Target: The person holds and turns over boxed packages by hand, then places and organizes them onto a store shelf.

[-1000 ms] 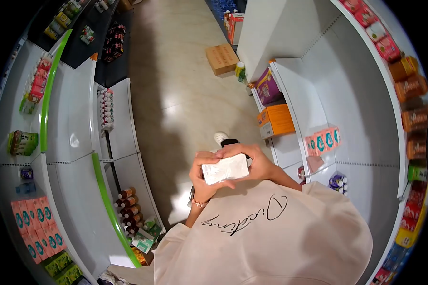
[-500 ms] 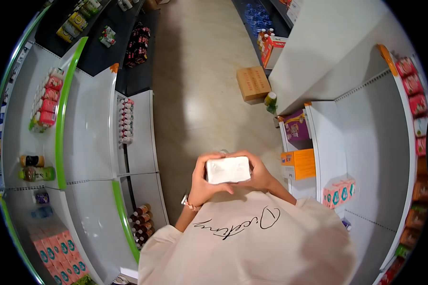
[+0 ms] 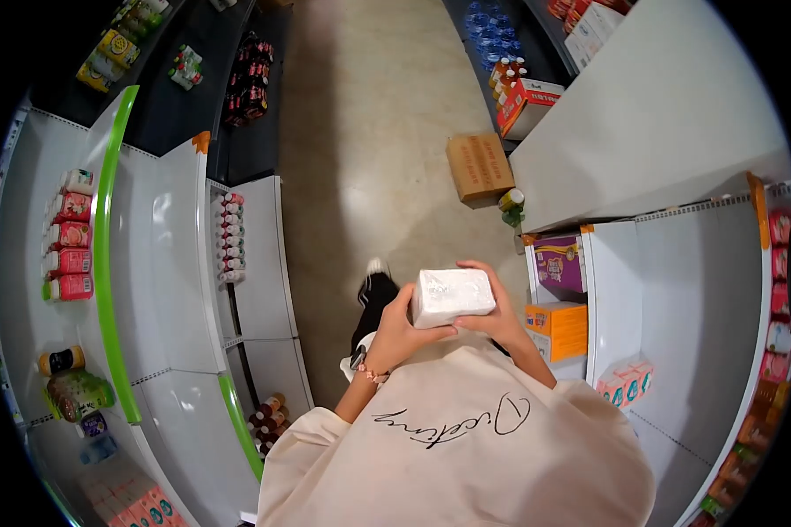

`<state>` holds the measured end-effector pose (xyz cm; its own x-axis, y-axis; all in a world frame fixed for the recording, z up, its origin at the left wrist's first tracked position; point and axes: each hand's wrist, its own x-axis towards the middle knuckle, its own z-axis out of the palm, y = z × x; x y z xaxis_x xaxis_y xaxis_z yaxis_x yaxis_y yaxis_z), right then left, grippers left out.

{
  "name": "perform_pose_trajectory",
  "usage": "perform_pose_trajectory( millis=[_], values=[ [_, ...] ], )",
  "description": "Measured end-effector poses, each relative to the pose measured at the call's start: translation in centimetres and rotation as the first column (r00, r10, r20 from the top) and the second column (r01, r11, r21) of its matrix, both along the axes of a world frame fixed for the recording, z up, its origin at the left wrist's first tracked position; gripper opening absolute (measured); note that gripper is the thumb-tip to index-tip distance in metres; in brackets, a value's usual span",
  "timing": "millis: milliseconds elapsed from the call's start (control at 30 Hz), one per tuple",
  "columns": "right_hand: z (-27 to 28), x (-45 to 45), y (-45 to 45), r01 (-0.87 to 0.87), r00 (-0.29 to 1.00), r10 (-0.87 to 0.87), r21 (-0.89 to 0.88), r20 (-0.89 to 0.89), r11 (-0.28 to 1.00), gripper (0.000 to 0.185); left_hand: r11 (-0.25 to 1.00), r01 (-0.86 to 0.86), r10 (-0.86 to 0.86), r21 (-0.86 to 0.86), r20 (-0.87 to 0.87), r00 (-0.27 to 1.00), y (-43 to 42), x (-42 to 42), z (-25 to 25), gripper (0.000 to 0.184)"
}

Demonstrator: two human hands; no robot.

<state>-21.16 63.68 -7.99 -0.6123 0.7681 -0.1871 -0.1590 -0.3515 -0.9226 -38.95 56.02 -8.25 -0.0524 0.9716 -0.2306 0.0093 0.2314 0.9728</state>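
Note:
A white block-shaped pack (image 3: 453,295) in shiny plastic wrap is held out in front of my body. My left hand (image 3: 394,335) grips its left side, the thumb lying along the near lower edge. On the opposite side my right hand (image 3: 503,321) wraps round it, with fingers over the far corner and the thumb underneath at the front. What kind of pack it is, I cannot tell. A bracelet (image 3: 371,374) circles my left wrist.
White shelves line the left, with pink bottles (image 3: 68,235) and green-edged boards (image 3: 105,263). At right stand an orange box (image 3: 564,330), a purple box (image 3: 560,262) and pink packs (image 3: 626,383). A cardboard box (image 3: 479,167) lies on the aisle floor (image 3: 369,132).
Both hands have moved right with the white pack, which now shows more of its side. A shoe and dark trouser leg have come into view, and the shelves have shifted in view.

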Motion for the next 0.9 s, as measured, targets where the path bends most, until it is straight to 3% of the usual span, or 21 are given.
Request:
perform_pose_trajectory(
  millis=[33,133,233,267,367,467,533,633,733,767,833,900],
  values=[
    [-0.2,-1.0,0.8,-0.002,1.0,0.0,-0.069,-0.02,0.998,0.074,0.999,-0.045,0.044,0.011,0.041,0.998,0.6,-0.8,-0.6,0.065],
    [-2.7,-4.6,4.1,-0.051,0.999,0.051,-0.032,-0.008,0.998,0.072,0.99,-0.137,0.133,0.024,0.123,0.983,3.9,-4.4,-1.5,0.062],
    [-3.0,-9.0,7.8,-0.034,0.999,0.039,-0.235,0.018,0.972,0.067,0.986,-0.168,0.166,0.002,0.158,0.973,7.4,-8.4,-1.2,0.058],
    [-2.9,-10.7,9.3,-0.048,0.997,0.058,-0.173,0.055,0.984,0.064,0.983,-0.182,0.176,0.021,0.153,0.972,9.0,-10.0,-1.0,0.057],
    [-0.8,-16.5,13.7,0.085,0.993,-0.063,-0.243,0.097,0.966,0.06,0.975,-0.205,0.195,0.08,0.121,0.973,13.8,-14.6,-0.3,0.057],
    [-3.4,-21.0,19.1,0.075,0.997,-0.071,-0.097,0.038,0.992,0.061,0.969,-0.226,0.225,0.103,0.022,0.974,18.7,-18.7,1.2,0.059],
    [-1.2,-24.6,22.0,0.09,0.995,-0.095,-0.172,-0.026,0.981,0.065,0.971,-0.228,0.231,0.077,-0.039,0.972,21.5,-21.4,3.2,0.063],
    [0.6,-29.7,26.2,0.166,0.986,-0.167,-0.16,0.007,0.973,0.077,0.945,-0.281,0.289,0.165,-0.024,0.957,24.5,-24.3,3.4,0.061],
    [0.5,-33.0,28.1,0.217,0.972,-0.234,-0.262,-0.036,0.941,0.074,0.883,-0.382,0.334,0.272,0.206,0.92,25.5,-26.1,2.7,0.052],
    [-0.1,-33.9,28.7,0.2,0.97,-0.23,-0.292,-0.073,0.935,0.074,0.875,-0.382,0.362,0.299,0.122,0.924,25.5,-26.8,3.0,0.044],
    [-0.6,-35.8,29.3,0.161,0.974,-0.206,-0.354,-0.092,0.921,0.074,0.858,-0.443,0.455,0.261,0.014,0.89,25.4,-28.4,2.7,0.046],
    [-0.9,-38.3,30.0,0.115,0.987,-0.151,-0.407,-0.056,0.906,0.074,0.828,-0.559,0.556,0.048,0.06,0.829,25.3,-30.1,1.7,0.05]
  ],
)
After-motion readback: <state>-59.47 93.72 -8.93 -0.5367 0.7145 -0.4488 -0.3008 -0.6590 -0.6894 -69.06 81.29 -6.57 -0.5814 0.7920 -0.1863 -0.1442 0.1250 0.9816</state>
